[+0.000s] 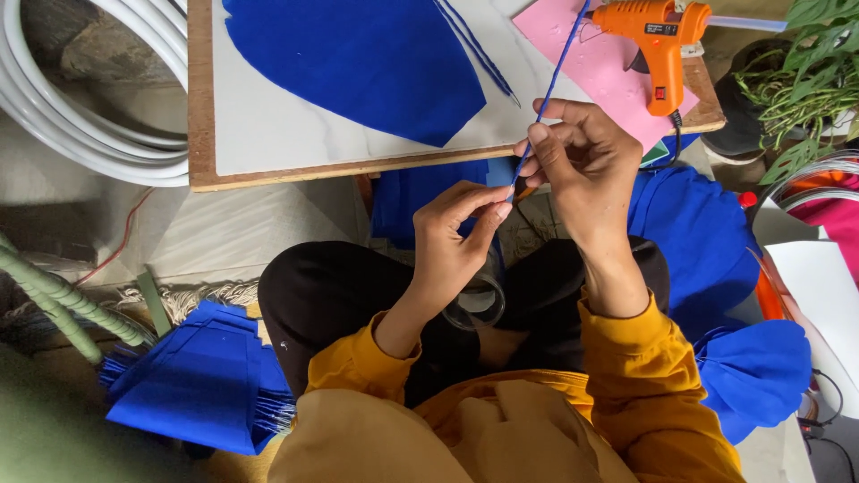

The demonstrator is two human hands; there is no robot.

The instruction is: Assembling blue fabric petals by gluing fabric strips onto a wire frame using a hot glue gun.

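Blue folded sheets (201,385) lie stacked on the floor at your far left, beside the white hose coils (80,98) and below them. Next comes the bench (268,143), a white board with a wooden edge, carrying a large curved blue sheet (358,63) and, further right, a pink sheet (599,63).

Your left hand (452,237) sits over your lap, its grip closed: thumb and forefinger pinch the lower end of a thin blue strip (546,94). Just below that hand a clear tape roll (479,300) rests between your black-clad knees.

Your right hand (582,165) is a little higher and right beside the left, nearly touching it. Its grip is also closed on the same strip, fingertips pressing it just above the left hand's pinch. From there the strip runs up and to the right, taut and straight, crossing the bench edge and the pink sheet toward the orange glue gun (658,40), which lies on the pink sheet at the bench's right corner.

More blue sheets (716,268) are heaped to your right, with a green plant (805,80) above them.
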